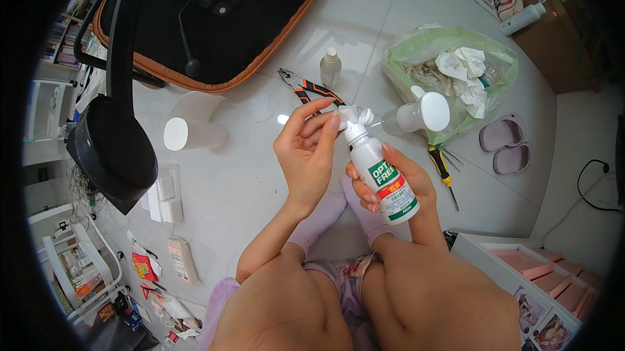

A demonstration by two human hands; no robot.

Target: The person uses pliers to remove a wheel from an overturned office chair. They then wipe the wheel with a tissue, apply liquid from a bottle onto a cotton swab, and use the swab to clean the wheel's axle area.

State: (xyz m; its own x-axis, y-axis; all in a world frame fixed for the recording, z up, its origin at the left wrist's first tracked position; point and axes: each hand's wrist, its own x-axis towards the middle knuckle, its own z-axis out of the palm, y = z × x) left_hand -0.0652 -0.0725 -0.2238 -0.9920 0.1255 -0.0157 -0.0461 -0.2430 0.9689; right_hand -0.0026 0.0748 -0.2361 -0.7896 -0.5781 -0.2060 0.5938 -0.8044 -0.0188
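Note:
My right hand (390, 175) grips a white squeeze bottle of Opti-Free lens solution (383, 177), tilted with its nozzle up and to the left. Its small white flip cap (366, 116) appears to stand open beside the nozzle. Between thumb and fingertips, my left hand (307, 141) pinches a small translucent plastic piece (345, 114) right at the nozzle; what it is exactly I cannot tell. Just beyond my left fingertips lie combination pliers (317, 88) with black-and-orange handles, partly hidden. A small clear bottle with a white cap (330, 67) stands behind them.
A white-topped container (425, 112) stands against a green rubbish bag (398, 60) of crumpled tissue. Right of it are a yellow-black screwdriver (442, 170) and slippers (503, 138). A white paper roll (195, 133) lies left. An overturned chair (215, 33) fills the upper left.

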